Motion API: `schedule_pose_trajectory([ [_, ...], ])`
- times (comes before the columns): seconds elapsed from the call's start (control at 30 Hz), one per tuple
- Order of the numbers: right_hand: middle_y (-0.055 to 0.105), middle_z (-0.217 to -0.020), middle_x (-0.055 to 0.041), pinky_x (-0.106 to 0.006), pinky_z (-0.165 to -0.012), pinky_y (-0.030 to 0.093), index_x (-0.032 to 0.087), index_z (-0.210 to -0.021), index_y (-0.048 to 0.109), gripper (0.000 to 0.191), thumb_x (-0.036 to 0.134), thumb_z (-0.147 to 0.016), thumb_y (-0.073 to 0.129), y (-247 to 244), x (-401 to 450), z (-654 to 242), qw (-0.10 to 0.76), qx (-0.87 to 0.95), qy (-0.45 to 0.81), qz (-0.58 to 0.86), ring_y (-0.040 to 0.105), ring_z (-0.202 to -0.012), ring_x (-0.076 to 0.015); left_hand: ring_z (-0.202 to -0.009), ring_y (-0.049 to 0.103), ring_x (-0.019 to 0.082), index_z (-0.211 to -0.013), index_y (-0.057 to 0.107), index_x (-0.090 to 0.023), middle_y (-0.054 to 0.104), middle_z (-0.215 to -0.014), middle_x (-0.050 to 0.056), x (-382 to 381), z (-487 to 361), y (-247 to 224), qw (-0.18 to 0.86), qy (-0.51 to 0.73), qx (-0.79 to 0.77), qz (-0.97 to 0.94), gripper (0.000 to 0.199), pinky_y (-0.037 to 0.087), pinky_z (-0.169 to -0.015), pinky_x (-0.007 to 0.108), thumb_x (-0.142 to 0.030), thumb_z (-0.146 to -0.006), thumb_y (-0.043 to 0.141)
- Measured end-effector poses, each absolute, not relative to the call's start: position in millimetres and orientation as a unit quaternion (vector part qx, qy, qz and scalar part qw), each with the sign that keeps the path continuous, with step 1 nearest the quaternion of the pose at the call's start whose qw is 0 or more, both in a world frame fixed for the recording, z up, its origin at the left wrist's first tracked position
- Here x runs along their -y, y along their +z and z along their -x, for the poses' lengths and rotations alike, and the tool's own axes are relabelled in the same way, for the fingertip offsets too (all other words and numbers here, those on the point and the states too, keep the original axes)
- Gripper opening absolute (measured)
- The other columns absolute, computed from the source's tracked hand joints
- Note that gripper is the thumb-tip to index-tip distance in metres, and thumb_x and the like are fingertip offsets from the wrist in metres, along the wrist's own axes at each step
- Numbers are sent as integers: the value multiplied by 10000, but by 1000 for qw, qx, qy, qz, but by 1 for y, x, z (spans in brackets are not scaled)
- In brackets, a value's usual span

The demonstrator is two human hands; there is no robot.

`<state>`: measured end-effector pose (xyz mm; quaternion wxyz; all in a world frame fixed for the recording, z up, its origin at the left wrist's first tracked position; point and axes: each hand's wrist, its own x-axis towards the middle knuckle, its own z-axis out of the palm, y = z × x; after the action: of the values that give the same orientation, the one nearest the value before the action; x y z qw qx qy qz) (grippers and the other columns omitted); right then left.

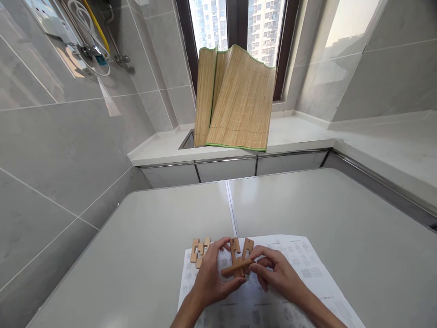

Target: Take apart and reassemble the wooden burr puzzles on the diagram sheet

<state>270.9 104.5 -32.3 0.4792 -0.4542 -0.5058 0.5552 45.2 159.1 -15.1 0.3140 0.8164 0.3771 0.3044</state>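
My left hand (212,275) curls around a small cluster of brown wooden puzzle pieces, its thumb along the near side. Two notched pieces of the cluster, the left one (234,246) and the right one (248,246), point away from me, each with a dark mark near its far end. Across their near part lies a wooden puzzle bar (232,269), tilted up to the right. My right hand (275,272) pinches the bar's right end between thumb and fingers. Beside my left hand, lighter notched wooden pieces (200,248) lie on the paper, partly hidden by that hand.
A printed sheet of paper (307,284) with small diagrams lies under both hands on the pale table (143,255), whose seam runs away from me. Beyond are a white ledge (290,130), a folded bamboo mat (242,105) and a window. Tiled walls stand on both sides.
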Motion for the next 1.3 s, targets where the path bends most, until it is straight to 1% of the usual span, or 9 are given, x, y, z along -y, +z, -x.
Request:
schedule_pose_trajectory([
  [0.13, 498, -465, 94, -217, -445, 313, 198, -904, 632, 382, 561, -889, 748, -29, -104, -271, 479, 495, 565, 455, 454, -362, -93, -1186, 633, 341, -1462, 464, -290, 641, -1300, 119, -158, -47, -12, 306, 309, -365, -823, 776, 537, -1018, 533, -485, -799, 817],
  [0.47, 617, -597, 49, -189, -349, 234, 195, -853, 627, 413, 582, -845, 770, -24, -101, -271, 461, 497, 575, 459, 430, -308, -60, -1108, 616, 325, -1451, 448, -286, 624, -1214, 112, -160, -49, -7, 295, 304, -349, -836, 701, 528, -959, 511, -427, -834, 749],
  [0.67, 501, -473, 100, -196, -385, 246, 208, -894, 588, 441, 624, -871, 734, -27, -101, -267, 470, 492, 593, 431, 422, -330, -79, -1184, 578, 313, -1433, 480, -332, 527, -1327, 115, -158, -50, -4, 264, 292, -312, -865, 716, 520, -978, 487, -233, -768, 729],
  [0.8, 543, -481, 91, -209, -416, 274, 208, -939, 551, 462, 650, -910, 683, -25, -103, -268, 491, 470, 611, 406, 462, -337, -90, -1003, 613, 284, -1416, 496, -293, 542, -1168, 92, -157, -52, -9, 252, 249, -303, -884, 890, 568, -809, 400, -347, -615, 882],
  [0.87, 552, -493, 87, -216, -444, 313, 204, -939, 548, 443, 635, -945, 651, -23, -104, -269, 504, 453, 618, 399, 458, -356, -86, -856, 616, 237, -1321, 547, -274, 570, -1030, 52, -157, -53, -15, 212, 234, -305, -898, 715, 543, -696, 332, -370, -684, 858],
  [0.97, 528, -457, 87, -223, -480, 351, 203, -919, 545, 423, 616, -989, 602, -23, -104, -271, 502, 436, 640, 386, 434, -387, -88, -681, 573, 168, -1148, 598, -262, 576, -896, 14, -159, -55, -22, 134, 223, -304, -916, 243, 463, -605, 259, -182, -919, 579],
  [1.07, 554, -506, 80, -204, -442, 338, 196, -974, 555, 449, 629, -939, 670, -27, -105, -268, 488, 432, 674, 347, 475, -396, -89, -632, 555, 157, -1063, 599, -243, 577, -855, 13, -159, -55, -25, 92, 215, -302, -924, 245, 418, -569, 244, -95, -935, 451],
  [1.17, 614, -585, 61, -184, -400, 353, 192, -1064, 555, 495, 574, -857, 792, -33, -104, -265, 460, 437, 707, 313, 560, -405, -102, -625, 551, 167, -1001, 586, -230, 575, -830, 17, -159, -56, -25, 71, 211, -307, -925, 224, 395, -551, 250, -76, -906, 455],
  [1.3, 686, -679, 14, -167, -360, 367, 195, -1094, 529, 493, 545, -866, 792, -36, -103, -262, 443, 427, 728, 302, 663, -433, -142, -632, 554, 173, -974, 572, -229, 573, -824, 17, -159, -56, -25, 65, 208, -307, -926, 204, 386, -550, 254, -76, -907, 454],
])
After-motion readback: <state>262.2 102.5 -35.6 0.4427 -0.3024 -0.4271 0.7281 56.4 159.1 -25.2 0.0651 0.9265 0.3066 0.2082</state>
